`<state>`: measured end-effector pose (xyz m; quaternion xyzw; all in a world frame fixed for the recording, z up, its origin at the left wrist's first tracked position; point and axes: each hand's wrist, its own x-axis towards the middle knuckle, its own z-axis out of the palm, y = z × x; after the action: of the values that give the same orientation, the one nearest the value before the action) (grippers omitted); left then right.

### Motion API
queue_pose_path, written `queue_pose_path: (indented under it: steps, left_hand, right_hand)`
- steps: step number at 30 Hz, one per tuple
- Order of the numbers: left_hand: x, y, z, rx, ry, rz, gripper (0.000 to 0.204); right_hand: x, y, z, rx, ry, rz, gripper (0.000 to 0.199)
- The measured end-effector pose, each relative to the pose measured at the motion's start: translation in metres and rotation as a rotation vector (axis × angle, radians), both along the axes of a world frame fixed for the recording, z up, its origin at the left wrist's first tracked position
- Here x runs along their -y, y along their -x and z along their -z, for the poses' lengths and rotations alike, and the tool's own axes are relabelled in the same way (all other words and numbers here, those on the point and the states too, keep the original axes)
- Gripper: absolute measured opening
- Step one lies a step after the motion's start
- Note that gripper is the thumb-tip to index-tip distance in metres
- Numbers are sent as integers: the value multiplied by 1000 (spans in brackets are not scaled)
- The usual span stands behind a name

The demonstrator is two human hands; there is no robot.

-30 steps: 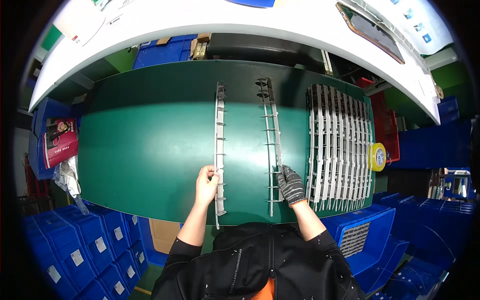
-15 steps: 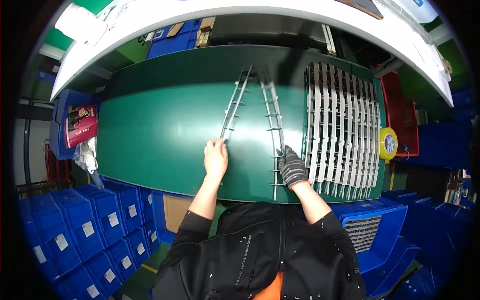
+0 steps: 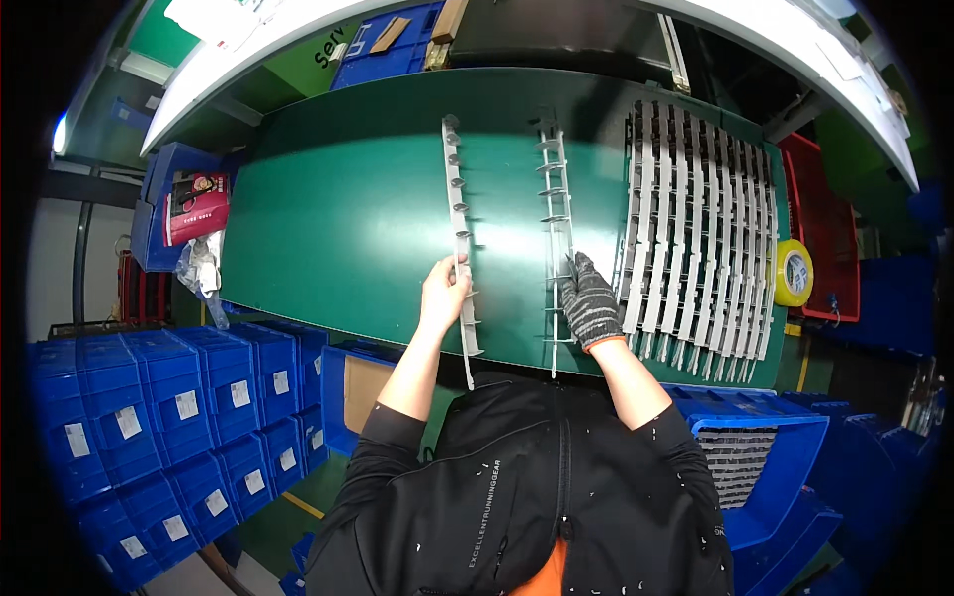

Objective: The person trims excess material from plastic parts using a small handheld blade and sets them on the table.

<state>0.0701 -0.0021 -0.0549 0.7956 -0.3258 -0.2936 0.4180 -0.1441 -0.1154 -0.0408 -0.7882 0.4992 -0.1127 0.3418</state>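
Observation:
My bare left hand is closed on a long, narrow grey strip with flat oval tabs along it. This strip points away from me over the green table, its near end by my jacket. My right hand, in a dark grey knitted glove, grips the edge of a second strip, whose crosspieces stick out to its left. The two strips stand apart, nearly parallel. Right of the glove lies a row of several similar grey strips, side by side.
A yellow tape roll sits at the table's right edge, near a red bin. Stacked blue crates fill the lower left. A blue bin with more strips stands lower right. At the left end lies a maroon packet.
The far ends of the two strips, close together before, are now apart. The left strip has turned, showing its oval tabs more face-on. Both hands keep their grip, and the whole view has shifted slightly.

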Motion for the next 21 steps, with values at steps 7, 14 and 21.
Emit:
queue_pose_path:
  steps: [7, 14, 21]
  left_hand:
    - [-59, -46, -6, -86, 175, -272, 33]
    - [-165, -93, -21, 107, 305, -654, 30]
    - [-191, -100, -51, 322, 340, -783, 28]
  right_hand:
    - [4, -27, 18, -301, 61, -155, 34]
    - [-60, -137, -9, -393, -235, -848, 22]
    - [-102, -153, -26, -402, -89, -1235, 24]
